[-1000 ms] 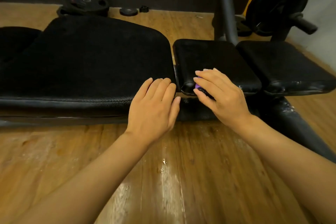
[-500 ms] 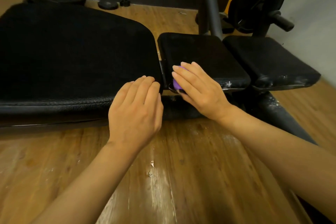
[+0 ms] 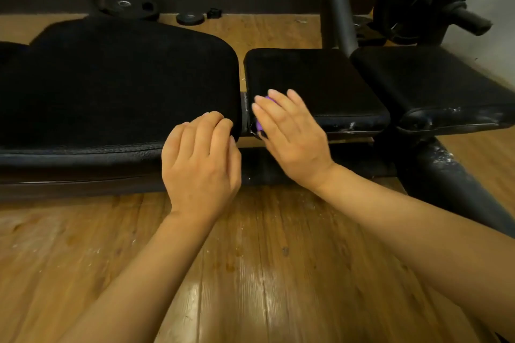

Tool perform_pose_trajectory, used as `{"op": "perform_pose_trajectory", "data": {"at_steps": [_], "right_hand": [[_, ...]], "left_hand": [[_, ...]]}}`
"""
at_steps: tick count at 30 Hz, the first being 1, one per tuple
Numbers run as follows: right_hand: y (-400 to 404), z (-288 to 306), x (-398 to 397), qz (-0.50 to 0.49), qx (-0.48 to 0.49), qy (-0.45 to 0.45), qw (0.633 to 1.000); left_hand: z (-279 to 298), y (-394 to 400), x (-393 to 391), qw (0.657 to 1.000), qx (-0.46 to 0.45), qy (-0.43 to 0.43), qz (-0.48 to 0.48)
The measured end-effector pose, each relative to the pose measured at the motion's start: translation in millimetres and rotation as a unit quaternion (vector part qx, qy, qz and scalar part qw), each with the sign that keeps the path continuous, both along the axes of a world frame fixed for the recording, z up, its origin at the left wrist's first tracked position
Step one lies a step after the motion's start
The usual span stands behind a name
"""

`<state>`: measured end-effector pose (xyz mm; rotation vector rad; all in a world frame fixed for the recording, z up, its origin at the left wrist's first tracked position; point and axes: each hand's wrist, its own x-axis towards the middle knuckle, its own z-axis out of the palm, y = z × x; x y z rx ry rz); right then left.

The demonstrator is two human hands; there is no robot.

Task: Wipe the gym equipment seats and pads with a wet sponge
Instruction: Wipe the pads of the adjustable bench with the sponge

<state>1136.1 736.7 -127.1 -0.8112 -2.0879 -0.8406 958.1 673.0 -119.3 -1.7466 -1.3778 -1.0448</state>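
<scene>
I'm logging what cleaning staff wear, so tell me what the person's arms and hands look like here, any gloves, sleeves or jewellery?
Both arms are bare all the way to the frame's lower edge, with no sleeves showing. The left hand and right hand wear no gloves, and no rings, watch or wristbands are visible. The fingernails look short and unpainted.

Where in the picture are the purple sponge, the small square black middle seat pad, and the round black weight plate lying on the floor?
purple sponge (image 3: 260, 126): head view, edge showing under fingers.
small square black middle seat pad (image 3: 315, 81): head view, top surface.
round black weight plate (image 3: 124, 4): head view, hub.
</scene>
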Motion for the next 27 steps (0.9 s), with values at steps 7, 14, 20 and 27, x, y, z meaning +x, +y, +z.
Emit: {"op": "perform_pose_trajectory", "data": {"at_steps": [7, 14, 20, 27], "right_hand": [[4, 6, 31, 0.049, 0.027, -0.043, 0.997], [5, -3, 129, -0.05, 0.017, -0.007, 0.999], [-4, -23, 96, -0.08, -0.01, 0.17, 0.982], [4, -14, -5, 0.018, 0.037, 0.072, 0.997]], "left_hand": [[-1, -1, 3, 1.0, -0.009, -0.005, 0.012], [-6, 2, 6, 0.999, 0.0, -0.01, 0.03], [-8, 5, 7, 0.999, 0.013, -0.014, 0.036], [-8, 3, 5, 0.999, -0.002, 0.004, 0.037]]}}
